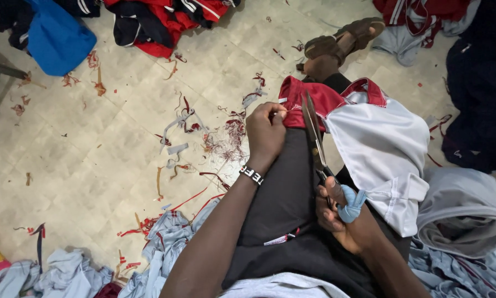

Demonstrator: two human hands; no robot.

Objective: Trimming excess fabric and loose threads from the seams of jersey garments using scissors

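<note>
A red and white garment (380, 143) lies across the person's lap, above the scrap-strewn floor (93, 154). The scissors (313, 135) run lengthwise up the lap, blades pointing away from the person toward the red collar. The right hand (336, 212) closes around the handles. The left hand (265, 135) pinches the red edge.

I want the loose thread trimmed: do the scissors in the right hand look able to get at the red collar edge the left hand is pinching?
Probably yes: the scissors in the right hand already lie across the red collar, beside the left hand, with nothing between.
</note>
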